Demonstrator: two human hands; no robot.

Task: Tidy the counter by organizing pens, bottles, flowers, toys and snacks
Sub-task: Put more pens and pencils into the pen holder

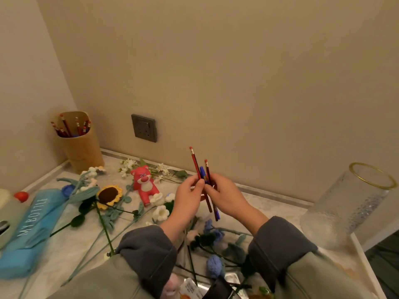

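Middles of pens hidden behind fingers. Packets at tabletop front edge are blurred and cut off. The pens sit above the tabletop middle, towards the back edge, long axis almost upright, eraser ends up, tips down-right. Both left hand and right hand pinch the bundle between curled fingers.

I see two red pencils and a blue pen bunched near-upright, erasers up — other pencils stand in the tan cup.
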